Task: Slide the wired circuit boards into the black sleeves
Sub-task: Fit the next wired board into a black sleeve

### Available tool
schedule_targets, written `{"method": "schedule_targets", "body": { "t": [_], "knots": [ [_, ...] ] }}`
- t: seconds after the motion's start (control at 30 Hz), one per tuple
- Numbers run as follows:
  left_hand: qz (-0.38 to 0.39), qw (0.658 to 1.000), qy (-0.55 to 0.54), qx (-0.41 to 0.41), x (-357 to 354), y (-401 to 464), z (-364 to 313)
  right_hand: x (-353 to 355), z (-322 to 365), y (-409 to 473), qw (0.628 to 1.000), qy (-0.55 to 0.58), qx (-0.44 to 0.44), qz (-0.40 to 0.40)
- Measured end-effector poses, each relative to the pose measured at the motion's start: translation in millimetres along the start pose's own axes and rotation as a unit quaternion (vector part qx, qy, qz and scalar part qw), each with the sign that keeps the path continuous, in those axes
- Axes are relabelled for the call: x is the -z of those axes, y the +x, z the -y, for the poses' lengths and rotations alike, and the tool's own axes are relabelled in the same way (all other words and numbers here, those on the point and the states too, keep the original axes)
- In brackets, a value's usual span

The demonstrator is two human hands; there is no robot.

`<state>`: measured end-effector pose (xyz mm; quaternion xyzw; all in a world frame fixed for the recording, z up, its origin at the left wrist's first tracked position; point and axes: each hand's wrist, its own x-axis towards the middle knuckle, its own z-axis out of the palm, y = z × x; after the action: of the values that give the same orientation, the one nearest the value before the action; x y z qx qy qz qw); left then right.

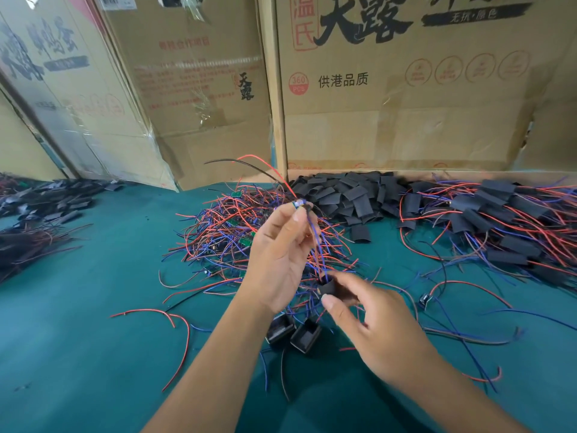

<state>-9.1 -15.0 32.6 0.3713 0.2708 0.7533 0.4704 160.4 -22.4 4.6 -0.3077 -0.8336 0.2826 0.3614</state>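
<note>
- While raised above the green surface (93, 307), left hand (278, 260) pinching a wired circuit board (300, 204) between thumb and fingertips, grip pressed together on it; board itself too small and blurred to make out in detail.
- Red and black wires (249, 164) fanning up from that pinch toward 11 o'clock; blue and red leads (317, 245) hanging down toward 5 o'clock, into the mouth of a black sleeve (331, 289).
- Right hand (384, 332) at 5 o'clock of the left, thumb and fingers curled round the black sleeve, mouth turned upward.
- Two more sleeved pieces (293, 334) lying on the surface just below the hands, at 6 o'clock.
- Tangled pile of unsleeved boards with red and blue wires (224, 232) behind the left hand, at 11 o'clock.
- Heap of empty black sleeves (349, 192) at 1 o'clock, against the cardboard boxes (390, 104).
- Stack of finished sleeved boards (499, 220) at 2 o'clock, wires trailing toward the near edge.
- Another dark pile (46, 214) at 9 o'clock, contents unclear.
</note>
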Motion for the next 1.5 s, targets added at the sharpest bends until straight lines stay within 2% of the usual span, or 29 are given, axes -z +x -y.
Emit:
{"method": "schedule_targets", "body": {
  "t": [0.13,0.27,0.67,1.0,1.5],
  "knots": [
    [0.020,0.998,0.048,0.024,-8.5,-6.3,8.4,16.1,-4.6,7.0,0.994,-0.099,0.011,-0.052],
    [0.047,0.993,0.096,0.041,-16.0,-11.3,21.6,31.0,-6.3,11.6,0.987,-0.138,0.017,-0.083],
    [0.089,0.974,0.206,0.015,-11.9,-11.3,27.1,43.0,-14.9,17.4,0.982,-0.172,0.036,-0.063],
    [0.085,0.974,0.209,0.019,-10.0,-11.7,28.9,44.8,-14.9,17.1,0.968,-0.224,0.095,-0.070],
    [0.076,0.981,0.124,0.131,-13.5,-14.6,24.8,49.5,-21.1,18.4,0.971,-0.216,0.097,-0.044]
  ]
}}
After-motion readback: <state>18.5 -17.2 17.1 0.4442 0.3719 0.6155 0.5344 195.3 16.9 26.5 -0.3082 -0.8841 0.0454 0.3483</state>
